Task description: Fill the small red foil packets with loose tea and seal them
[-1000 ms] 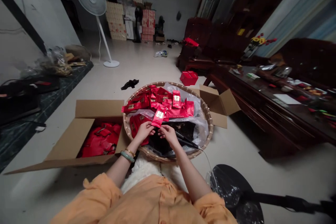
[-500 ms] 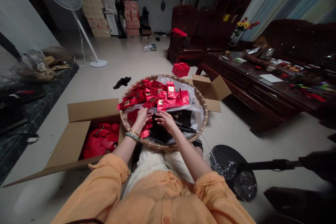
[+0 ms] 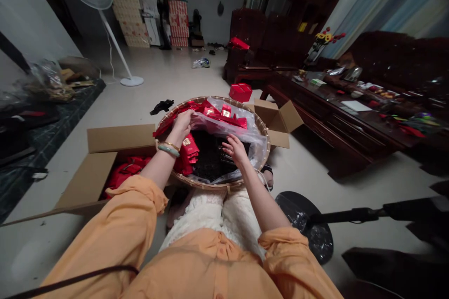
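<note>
A round woven basket rests over my lap, lined with a clear plastic sheet. My left hand pinches the sheet's edge at the basket's left side and holds it raised. Red packets with gold labels lie behind and partly under the lifted sheet, and more red packets sit beneath my left wrist. Dark, loose-looking contents fill the basket's middle. My right hand hovers above them at the right, its fingers apart and holding nothing. Something dark and shiny under it is hard to make out.
An open cardboard box with red packets stands at the left. Another open box and a red box lie beyond the basket. A dark wooden table runs along the right, near a black round base.
My left hand has moved up and left, lifting the plastic sheet partly over the red packets. My right hand has shifted right. More of the dark contents shows.
</note>
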`<state>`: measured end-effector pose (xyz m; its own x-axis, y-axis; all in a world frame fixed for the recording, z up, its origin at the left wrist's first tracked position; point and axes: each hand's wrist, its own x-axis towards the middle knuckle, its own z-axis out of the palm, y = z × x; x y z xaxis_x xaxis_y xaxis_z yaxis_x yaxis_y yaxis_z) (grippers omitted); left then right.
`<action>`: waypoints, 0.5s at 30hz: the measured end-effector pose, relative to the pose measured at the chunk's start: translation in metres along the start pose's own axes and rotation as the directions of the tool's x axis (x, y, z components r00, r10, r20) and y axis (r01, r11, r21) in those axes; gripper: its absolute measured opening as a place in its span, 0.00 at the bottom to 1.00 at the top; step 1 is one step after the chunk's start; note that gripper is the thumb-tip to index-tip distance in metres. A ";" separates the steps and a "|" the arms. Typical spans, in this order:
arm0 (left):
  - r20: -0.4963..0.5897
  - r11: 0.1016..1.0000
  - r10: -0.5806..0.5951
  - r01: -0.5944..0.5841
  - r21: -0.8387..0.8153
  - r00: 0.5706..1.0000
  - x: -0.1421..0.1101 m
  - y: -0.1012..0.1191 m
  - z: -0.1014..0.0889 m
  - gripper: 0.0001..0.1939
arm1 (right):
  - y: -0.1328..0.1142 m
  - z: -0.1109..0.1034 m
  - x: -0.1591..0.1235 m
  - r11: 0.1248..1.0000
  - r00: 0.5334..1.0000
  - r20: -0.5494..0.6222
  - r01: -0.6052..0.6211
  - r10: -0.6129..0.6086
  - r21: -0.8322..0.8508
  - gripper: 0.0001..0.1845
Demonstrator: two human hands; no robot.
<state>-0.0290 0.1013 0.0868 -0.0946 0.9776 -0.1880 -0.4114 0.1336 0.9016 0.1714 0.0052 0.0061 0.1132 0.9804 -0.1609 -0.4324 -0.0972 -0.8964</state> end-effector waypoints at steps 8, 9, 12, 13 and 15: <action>0.004 1.000 0.023 -0.023 0.011 1.000 -0.018 -0.016 -0.039 0.05 | -0.008 -0.011 0.023 0.916 0.989 0.062 -0.099 0.133 -0.388 0.20; 0.014 1.000 0.027 -0.027 0.006 1.000 -0.018 -0.015 -0.043 0.05 | -0.009 -0.011 0.028 0.900 0.986 0.073 -0.106 0.150 -0.422 0.20; 0.045 0.999 0.042 -0.042 -0.015 0.998 -0.015 -0.011 -0.049 0.06 | -0.010 -0.009 0.042 0.869 0.979 0.093 -0.115 0.180 -0.481 0.17; 0.058 0.998 0.050 -0.048 -0.029 0.997 -0.014 -0.009 -0.050 0.06 | -0.010 -0.008 0.047 0.860 0.979 0.090 -0.115 0.183 -0.497 0.15; 0.085 0.995 0.069 -0.063 -0.071 0.994 -0.012 -0.007 -0.050 0.07 | -0.011 -0.008 0.057 0.852 0.983 0.067 -0.112 0.169 -0.512 0.11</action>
<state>-0.0708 0.0806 0.0631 -0.0449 0.9948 -0.0915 -0.4684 0.0600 0.8815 0.1899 0.0613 0.0039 -0.0220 0.9591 -0.2823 0.0766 -0.2800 -0.9570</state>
